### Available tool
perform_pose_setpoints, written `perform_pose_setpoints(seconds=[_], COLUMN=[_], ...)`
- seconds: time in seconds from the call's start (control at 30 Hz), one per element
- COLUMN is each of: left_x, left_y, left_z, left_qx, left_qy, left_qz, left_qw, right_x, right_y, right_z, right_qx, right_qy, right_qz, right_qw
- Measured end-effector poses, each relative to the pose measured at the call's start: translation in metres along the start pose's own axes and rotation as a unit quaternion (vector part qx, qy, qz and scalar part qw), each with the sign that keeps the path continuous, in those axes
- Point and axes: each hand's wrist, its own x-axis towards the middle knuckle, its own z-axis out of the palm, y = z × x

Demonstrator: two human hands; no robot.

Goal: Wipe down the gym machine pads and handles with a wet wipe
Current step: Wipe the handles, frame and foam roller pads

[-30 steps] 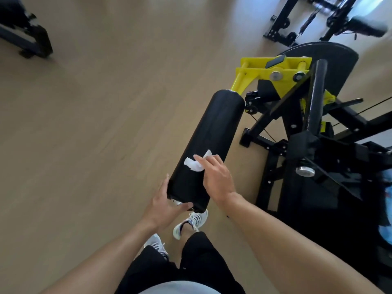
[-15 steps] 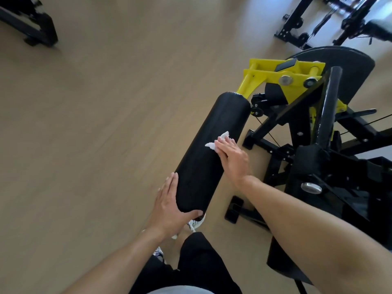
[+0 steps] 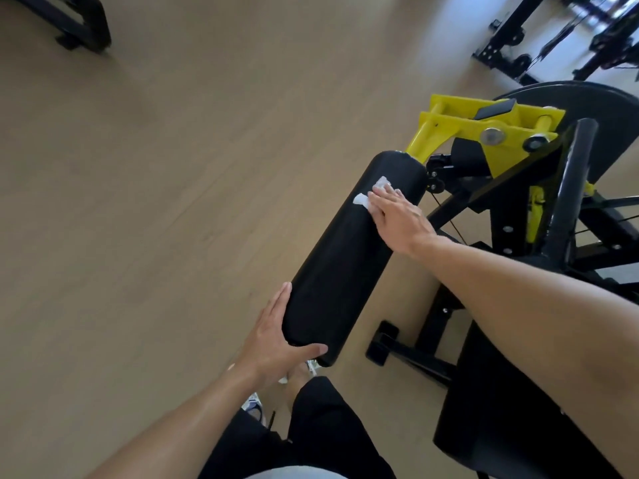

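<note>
A long black roller pad [image 3: 349, 257] juts from the machine's yellow arm [image 3: 460, 126] toward me. My right hand [image 3: 397, 219] lies flat near the pad's far end, its straight fingers pressing a white wet wipe [image 3: 371, 193] against the upper surface. My left hand [image 3: 276, 337] steadies the pad's near end, fingers straight along its left side and thumb across the end cap. A black upright handle bar [image 3: 570, 202] stands to the right of the pad.
The black machine frame [image 3: 518, 236] and its seat [image 3: 511, 426] fill the right side. A black floor foot [image 3: 383, 344] lies below the pad. Other gym equipment stands at the top left [image 3: 69, 22] and top right [image 3: 553, 36]. Wooden floor [image 3: 155, 202] spreads to the left.
My right hand has slid the wipe along the pad from its near half up toward the far end by the yellow arm. My left hand has kept its place at the near end.
</note>
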Motion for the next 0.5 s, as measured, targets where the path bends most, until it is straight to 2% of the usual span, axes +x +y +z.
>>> perform_pose_setpoints(seconds=[0.03,0.1,0.23,0.3,0.37,0.43,0.5], left_x=[0.001,0.004,0.004,0.004,0.005,0.005,0.005], left_y=[-0.002,-0.007,-0.008,-0.008,-0.011,-0.011,-0.011], left_z=[-0.001,-0.005,-0.009,-0.009,-0.008,-0.007,-0.005], left_qx=[-0.009,-0.031,-0.058,-0.062,-0.064,-0.054,-0.047], left_qy=[-0.007,-0.02,-0.026,-0.025,-0.022,-0.024,-0.017], left_qz=[-0.009,-0.021,-0.018,-0.016,-0.018,-0.018,-0.011], left_qw=[1.0,0.999,0.998,0.998,0.998,0.998,0.999], right_x=[-0.007,-0.04,-0.111,-0.107,-0.079,-0.042,-0.018], right_y=[-0.009,-0.039,-0.093,-0.086,-0.06,-0.028,-0.011], right_z=[0.003,0.015,0.024,0.021,0.019,0.012,0.003], right_qx=[0.021,0.065,0.104,0.077,0.038,0.015,0.009], right_qy=[-0.004,-0.027,-0.137,-0.152,-0.106,-0.025,-0.008], right_qz=[-0.022,-0.131,-0.352,-0.379,-0.278,-0.102,0.054], right_qw=[1.0,0.989,0.92,0.91,0.954,0.994,0.998])
